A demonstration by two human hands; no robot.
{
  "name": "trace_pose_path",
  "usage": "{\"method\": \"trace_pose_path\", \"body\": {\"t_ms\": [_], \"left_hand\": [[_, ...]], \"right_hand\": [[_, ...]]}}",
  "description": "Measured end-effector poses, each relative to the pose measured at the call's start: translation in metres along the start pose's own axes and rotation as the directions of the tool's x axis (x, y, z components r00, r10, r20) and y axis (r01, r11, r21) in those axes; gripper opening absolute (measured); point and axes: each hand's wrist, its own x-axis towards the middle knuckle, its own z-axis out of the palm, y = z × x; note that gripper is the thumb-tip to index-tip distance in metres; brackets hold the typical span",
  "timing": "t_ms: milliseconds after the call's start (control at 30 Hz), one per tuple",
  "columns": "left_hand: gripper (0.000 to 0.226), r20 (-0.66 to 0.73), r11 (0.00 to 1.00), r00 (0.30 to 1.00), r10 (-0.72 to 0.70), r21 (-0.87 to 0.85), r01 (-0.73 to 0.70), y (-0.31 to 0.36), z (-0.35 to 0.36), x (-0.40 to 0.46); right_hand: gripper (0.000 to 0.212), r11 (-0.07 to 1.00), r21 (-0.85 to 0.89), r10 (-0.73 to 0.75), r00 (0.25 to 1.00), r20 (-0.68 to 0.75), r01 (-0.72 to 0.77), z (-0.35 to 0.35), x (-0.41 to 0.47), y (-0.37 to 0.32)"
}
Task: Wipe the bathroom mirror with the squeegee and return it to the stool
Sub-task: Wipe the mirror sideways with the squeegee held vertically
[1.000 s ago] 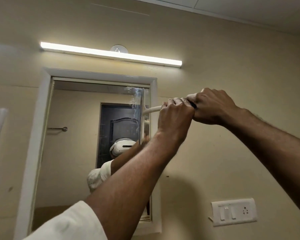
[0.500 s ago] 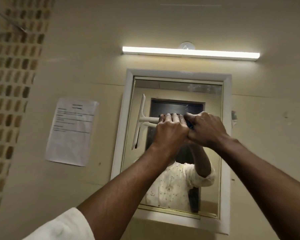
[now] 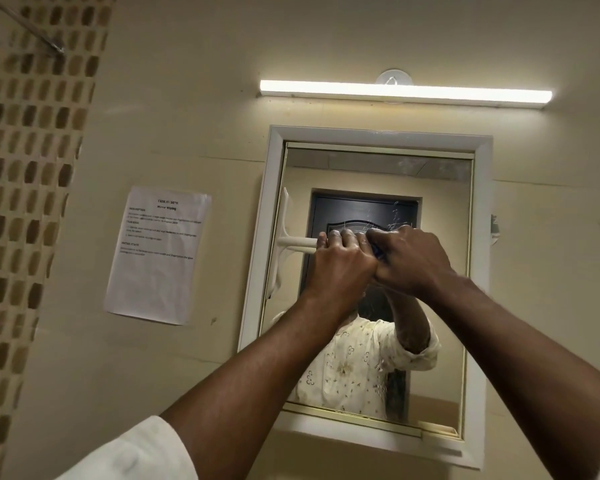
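A white squeegee (image 3: 284,242) is held sideways against the bathroom mirror (image 3: 440,306). Its long blade stands upright at the mirror's left edge, right by the white frame (image 3: 272,188). My left hand (image 3: 338,263) is wrapped around the handle. My right hand (image 3: 407,256) grips the handle's end just behind it, the two hands touching. Streaks of water show on the glass above my hands. The stool is out of view.
A lit tube light (image 3: 406,93) runs above the mirror. A printed paper sheet (image 3: 158,254) hangs on the beige wall to the left. Brown mosaic tiles (image 3: 25,188) cover the far left wall, with a metal pipe (image 3: 32,27) near the top corner.
The squeegee has swept from the mirror's right edge across to its left edge, both hands moving with it. My view turned left, bringing the paper sheet and tiles into sight.
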Motion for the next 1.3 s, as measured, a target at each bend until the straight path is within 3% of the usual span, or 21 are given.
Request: {"method": "trace_pose_path", "body": {"t_ms": [333, 900, 1300], "left_hand": [[0.057, 0.015, 1.0, 1.0, -0.002, 0.021, 0.002, 0.021, 0.0, 0.003], [0.061, 0.005, 0.995, 0.996, 0.092, -0.041, -0.092, 0.13, 0.003, 0.01], [0.038, -0.089, 0.963, 0.984, 0.157, -0.206, -0.173, 0.236, -0.011, 0.018]], "right_hand": [[0.028, 1.0, 0.031, 0.003, 1.0, 0.022, -0.004, -0.004, -0.008, 0.02], [0.018, 0.99, 0.078, 0.105, 0.983, 0.15, -0.117, -0.031, -0.084, 0.101], [0.027, 0.968, -0.067, 0.251, 0.955, 0.16, -0.243, -0.086, -0.154, 0.169]]}}
